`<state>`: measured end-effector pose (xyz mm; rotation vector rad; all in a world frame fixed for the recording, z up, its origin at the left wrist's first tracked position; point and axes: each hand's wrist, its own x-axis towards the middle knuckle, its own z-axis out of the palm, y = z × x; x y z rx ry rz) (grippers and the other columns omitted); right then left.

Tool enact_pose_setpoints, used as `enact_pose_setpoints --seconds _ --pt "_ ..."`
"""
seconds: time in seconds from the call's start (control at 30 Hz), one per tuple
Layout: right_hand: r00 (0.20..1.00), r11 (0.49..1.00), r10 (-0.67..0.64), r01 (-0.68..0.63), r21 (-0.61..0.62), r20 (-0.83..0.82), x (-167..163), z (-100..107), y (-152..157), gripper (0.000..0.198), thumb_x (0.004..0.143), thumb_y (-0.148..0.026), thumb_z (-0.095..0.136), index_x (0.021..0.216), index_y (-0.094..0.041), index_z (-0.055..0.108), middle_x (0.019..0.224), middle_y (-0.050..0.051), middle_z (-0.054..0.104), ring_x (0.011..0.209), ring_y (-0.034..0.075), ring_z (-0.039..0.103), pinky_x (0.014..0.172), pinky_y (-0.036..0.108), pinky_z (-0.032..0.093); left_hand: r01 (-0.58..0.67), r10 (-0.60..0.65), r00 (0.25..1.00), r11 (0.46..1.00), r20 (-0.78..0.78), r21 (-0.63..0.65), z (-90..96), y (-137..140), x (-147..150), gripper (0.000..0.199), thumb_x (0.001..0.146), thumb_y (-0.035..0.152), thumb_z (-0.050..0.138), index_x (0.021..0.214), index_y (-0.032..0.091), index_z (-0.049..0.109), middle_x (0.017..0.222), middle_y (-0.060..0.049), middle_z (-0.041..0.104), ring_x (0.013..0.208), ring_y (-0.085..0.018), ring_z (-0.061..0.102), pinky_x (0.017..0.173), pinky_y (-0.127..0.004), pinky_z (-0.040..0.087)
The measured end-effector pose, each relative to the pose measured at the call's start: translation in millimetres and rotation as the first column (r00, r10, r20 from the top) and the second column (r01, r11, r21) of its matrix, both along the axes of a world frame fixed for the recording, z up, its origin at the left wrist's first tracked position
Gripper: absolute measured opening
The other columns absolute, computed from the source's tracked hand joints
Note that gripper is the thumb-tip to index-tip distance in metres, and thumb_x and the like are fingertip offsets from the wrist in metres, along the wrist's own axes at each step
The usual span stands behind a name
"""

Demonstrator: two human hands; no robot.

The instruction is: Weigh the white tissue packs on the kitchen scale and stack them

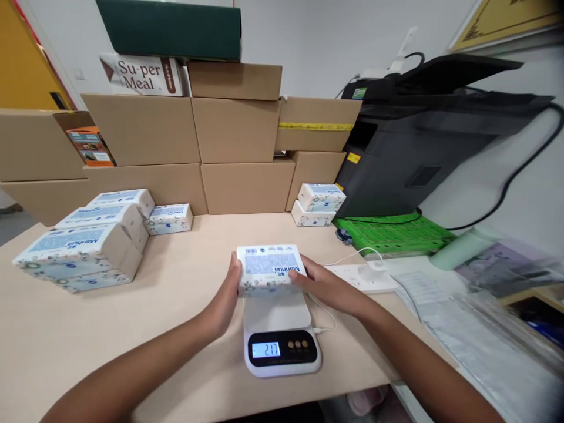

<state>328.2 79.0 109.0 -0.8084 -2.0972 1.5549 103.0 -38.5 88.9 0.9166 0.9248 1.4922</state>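
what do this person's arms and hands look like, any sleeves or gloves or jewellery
Both the bare, ungloved left hand and the bare, ungloved right hand lead to slim, tapering forearms. No sleeve shows on either forearm, and no watch, bracelet or marking is visible. Some fingers are hidden, so rings can't be ruled out.

At the frame's centre, a white tissue pack [269, 269] is printed with pale blue and a leafy pattern; below it, a white scale [277, 314] is marked by a black panel [284, 349]. Dark green is shown by a box [171, 30], upper left, dark grey by a printer [392, 170], right.
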Motion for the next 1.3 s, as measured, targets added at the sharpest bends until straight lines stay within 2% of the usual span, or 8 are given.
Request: enact_pose_setpoints --seconds 0.13,0.27,0.33,0.5,0.63,0.8,1.1,1.3 --pt "0.984 0.983 -0.174 0.177 -0.05 0.044 5 -32 -3 0.089 0.094 -0.093 0.043 0.153 -0.03 0.064 0.159 0.008 0.066 0.155 0.039 0.052 0.134 0.061 0.032 0.038 -0.042 0.998 0.996 -0.05 -0.083 -19.3 -5 10 0.081 0.105 0.077 0.041 0.17 0.028 0.04 0.174 -0.011 0.047 0.17 -0.038 0.025 0.139 -0.06 0.018" --pt "0.929 0.932 -0.362 0.361 -0.024 -0.072 -8 -48 12 0.101 0.086 -0.099 0.046 0.16 -0.031 0.056 0.174 0.006 0.047 0.168 0.032 0.031 0.14 0.052 0.017 0.055 -0.057 0.994 0.998 -0.094 -0.027 -17.4 -6 15 0.084 0.104 0.079 0.039 0.172 0.03 0.037 0.174 -0.01 0.048 0.17 -0.037 0.026 0.14 -0.057 0.018" --pt "0.916 0.932 -0.361 0.347 -0.109 -0.177 -16 -54 18 0.108 0.085 -0.1 0.046 0.167 -0.031 0.045 0.18 0.007 0.038 0.17 0.03 0.027 0.139 0.05 0.02 0.059 -0.059 0.995 0.998 -0.087 0.002 -16.3 -6 17 0.081 0.104 0.078 0.039 0.171 0.031 0.039 0.174 -0.008 0.049 0.17 -0.034 0.025 0.14 -0.055 0.016" --pt "0.896 0.926 -0.261 0.128 -0.355 -0.359 -24 -65 23 0.11 0.089 -0.099 0.033 0.174 -0.028 0.029 0.178 0.013 0.039 0.162 0.033 0.044 0.132 0.051 0.037 0.04 -0.038 0.997 0.999 -0.068 0.026 -24.1 -7 19 0.079 0.105 0.074 0.045 0.171 0.034 0.036 0.173 -0.009 0.049 0.169 -0.032 0.029 0.139 -0.054 0.018" --pt "0.917 0.939 -0.239 0.135 -0.316 -0.318 -16 -77 20 0.099 0.094 -0.093 0.037 0.174 -0.034 0.026 0.177 0.01 0.042 0.159 0.031 0.048 0.131 0.05 0.04 0.063 -0.063 0.997 0.998 -0.04 0.02 -30.0 -11 21 0.079 0.106 0.073 0.043 0.173 0.035 0.03 0.17 -0.01 0.054 0.165 -0.032 0.038 0.137 -0.054 0.026" --pt "0.926 0.956 -0.199 0.112 -0.272 -0.32 -8 -88 17 0.089 0.099 -0.087 0.041 0.172 -0.038 0.03 0.173 0.008 0.048 0.155 0.03 0.052 0.131 0.052 0.039 0.008 -0.008 0.997 1.0 -0.076 0.001 -24.4 -18 27 0.077 0.105 0.073 0.045 0.171 0.033 0.038 0.169 -0.009 0.055 0.166 -0.031 0.036 0.138 -0.051 0.026" --pt "0.844 0.93 -0.317 0.188 -0.315 -0.432 -17 -78 5 0.1 0.095 -0.093 0.022 0.176 -0.035 0.017 0.183 0.006 0.03 0.168 0.029 0.031 0.133 0.052 0.034 -0.015 0.014 1.0 1.0 -0.025 -0.011 -22.3 -14 26 0.081 0.1 0.081 0.046 0.162 0.029 0.053 0.164 -0.009 0.061 0.165 -0.037 0.036 0.135 -0.055 0.034" --pt "0.858 0.927 -0.35 0.26 -0.272 -0.376 -18 -76 7 0.099 0.094 -0.093 0.014 0.176 -0.037 0.015 0.183 0.004 0.03 0.17 0.025 0.025 0.133 0.05 0.035 0.046 -0.044 0.997 0.998 0.059 -0.039 -25.9 -10 27 0.089 0.095 0.087 0.046 0.165 0.033 0.048 0.166 -0.009 0.058 0.162 -0.039 0.041 0.132 -0.059 0.038"
